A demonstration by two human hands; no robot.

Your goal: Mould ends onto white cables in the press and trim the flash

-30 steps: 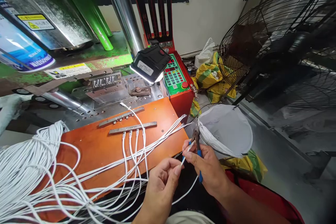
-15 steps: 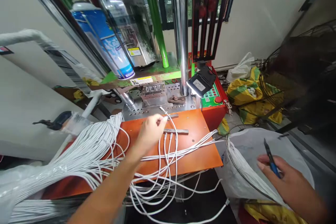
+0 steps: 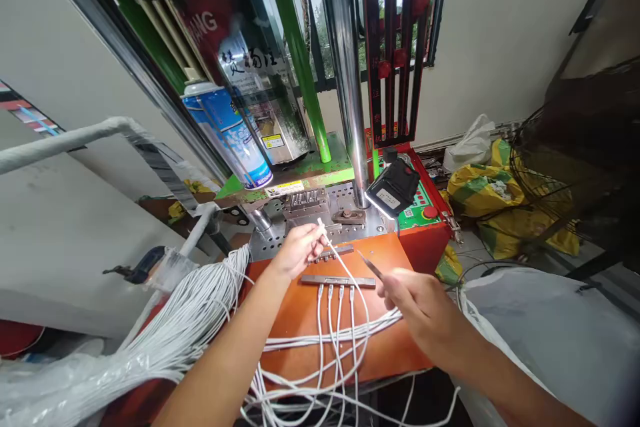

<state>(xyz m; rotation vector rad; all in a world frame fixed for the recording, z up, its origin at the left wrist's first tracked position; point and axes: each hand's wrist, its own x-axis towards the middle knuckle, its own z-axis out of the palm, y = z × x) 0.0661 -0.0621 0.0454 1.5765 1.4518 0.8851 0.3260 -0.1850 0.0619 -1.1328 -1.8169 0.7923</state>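
Observation:
My left hand (image 3: 301,249) pinches a white cable (image 3: 350,267) just behind its pale connector end (image 3: 321,222), which points up and away over the orange board. In my right hand (image 3: 413,297) is a slim, dark, pointed tool (image 3: 370,265); its tip aims at the cable but stays apart from it, and its exact kind is not clear. Between and below the hands lies a metal bar (image 3: 337,281) with several white cable ends (image 3: 331,291) lined up along its near edge. A second metal bar (image 3: 344,252) lies behind it, partly hidden by my left hand.
An orange board (image 3: 285,313) stands before a press with a metal mould block (image 3: 306,200). A thick bundle of white cables (image 3: 200,307) lies at left. A blue spray can (image 3: 227,133) is above, a control panel (image 3: 423,203) to the right, and a bag-lined bin (image 3: 540,307) nearer.
My right hand has swung left from over the bin to the board with the pointed tool. My left hand now holds the cable end raised, and the metal bar has more cable ends in view.

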